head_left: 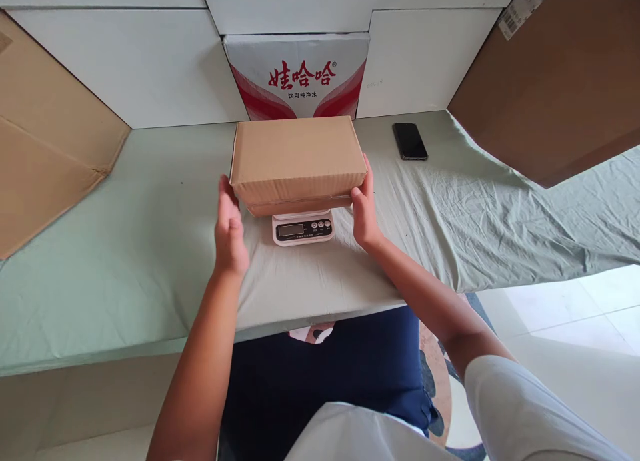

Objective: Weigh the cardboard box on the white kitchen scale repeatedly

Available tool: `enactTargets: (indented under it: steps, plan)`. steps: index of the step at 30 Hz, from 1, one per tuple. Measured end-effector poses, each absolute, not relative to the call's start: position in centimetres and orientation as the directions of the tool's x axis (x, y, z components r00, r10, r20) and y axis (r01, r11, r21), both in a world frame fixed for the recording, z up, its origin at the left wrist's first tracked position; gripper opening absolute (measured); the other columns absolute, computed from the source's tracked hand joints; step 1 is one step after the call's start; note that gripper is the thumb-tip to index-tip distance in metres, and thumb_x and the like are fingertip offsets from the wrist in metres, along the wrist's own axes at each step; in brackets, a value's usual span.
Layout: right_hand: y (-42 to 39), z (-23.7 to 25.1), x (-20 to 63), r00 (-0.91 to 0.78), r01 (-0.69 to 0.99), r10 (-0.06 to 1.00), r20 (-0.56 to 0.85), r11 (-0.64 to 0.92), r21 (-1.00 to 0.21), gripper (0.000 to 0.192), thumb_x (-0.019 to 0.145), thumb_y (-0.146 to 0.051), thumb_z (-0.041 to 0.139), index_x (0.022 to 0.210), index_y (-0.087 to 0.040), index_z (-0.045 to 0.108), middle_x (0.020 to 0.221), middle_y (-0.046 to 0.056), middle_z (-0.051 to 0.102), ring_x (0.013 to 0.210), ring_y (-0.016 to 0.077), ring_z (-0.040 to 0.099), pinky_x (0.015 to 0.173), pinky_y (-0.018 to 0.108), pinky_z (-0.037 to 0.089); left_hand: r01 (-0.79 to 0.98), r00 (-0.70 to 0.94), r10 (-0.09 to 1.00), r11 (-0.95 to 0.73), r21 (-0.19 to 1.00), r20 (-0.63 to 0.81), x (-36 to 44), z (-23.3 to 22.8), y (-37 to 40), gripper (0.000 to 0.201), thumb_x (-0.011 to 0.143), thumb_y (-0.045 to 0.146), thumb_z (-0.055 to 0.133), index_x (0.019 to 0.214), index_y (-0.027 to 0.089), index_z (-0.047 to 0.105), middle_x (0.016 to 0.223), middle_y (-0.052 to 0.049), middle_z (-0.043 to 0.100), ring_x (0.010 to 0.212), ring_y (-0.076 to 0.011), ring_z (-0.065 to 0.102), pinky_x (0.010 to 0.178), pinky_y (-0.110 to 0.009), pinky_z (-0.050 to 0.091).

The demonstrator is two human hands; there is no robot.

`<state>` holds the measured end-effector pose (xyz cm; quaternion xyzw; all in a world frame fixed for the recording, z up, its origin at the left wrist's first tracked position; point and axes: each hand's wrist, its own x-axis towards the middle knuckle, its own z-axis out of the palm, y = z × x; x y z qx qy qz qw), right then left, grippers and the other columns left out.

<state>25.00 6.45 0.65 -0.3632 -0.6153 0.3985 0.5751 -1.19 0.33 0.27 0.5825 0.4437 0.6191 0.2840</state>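
Note:
A closed brown cardboard box (300, 147) sits over a small white digital kitchen scale (303, 230), covering its weighing plate. Only the scale's front panel, with a dark display and several round buttons, sticks out below the box. At the box's left end, my left hand (231, 231) is held with its fingers stretched out along the side; whether it presses on the cardboard is hard to tell. My right hand (365, 207) grips the right end, thumb at the front corner and fingers running up the side.
A black smartphone (410, 141) lies to the right on the green cloth (150, 267) covering the surface. Behind the brown box stands a white and red printed carton (300, 74) against white panels. Large cardboard pieces flank the area at left (55, 134) and right (555, 81).

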Motion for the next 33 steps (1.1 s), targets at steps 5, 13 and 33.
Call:
enactTargets:
  steps: [5,13,33]
  plan:
    - [8.0,0.3,26.2,-0.007,-0.051,0.928,0.372,0.371,-0.927,0.08,0.089,-0.077,0.034,0.158,-0.046,0.008,0.177,-0.007,0.009,0.167,0.025,0.011,0.135,0.059,0.017,0.187,-0.289,0.829,-0.441,0.878,0.478,-3.3,-0.3,0.9,0.073,0.089,0.082,0.033,0.156,0.051,0.036,0.174,0.014,0.022,0.165,-0.0196,0.01,0.136,-0.043,0.013]
    - [9.4,-0.3,26.9,0.079,-0.167,0.969,0.236,0.246,-0.955,0.08,0.086,-0.075,0.037,0.157,-0.043,0.018,0.176,-0.003,0.014,0.166,0.0259,0.018,0.133,0.062,0.02,0.114,-0.269,0.853,-0.433,0.894,0.448,-2.5,-1.1,1.3,0.08,0.09,0.079,0.039,0.159,0.036,0.038,0.175,0.001,0.022,0.164,-0.0223,0.013,0.135,-0.04,0.016]
    - [9.3,-0.9,26.4,0.024,-0.166,0.979,0.203,0.204,-0.965,0.074,0.089,-0.071,0.035,0.155,-0.04,0.025,0.174,0.0,0.025,0.162,0.0278,0.027,0.129,0.063,0.028,0.1,-0.264,0.88,-0.381,0.919,0.394,-2.2,-1.6,1.8,0.094,0.089,0.083,0.035,0.162,0.023,0.032,0.176,-0.009,0.019,0.164,-0.028,0.017,0.135,-0.044,0.019]
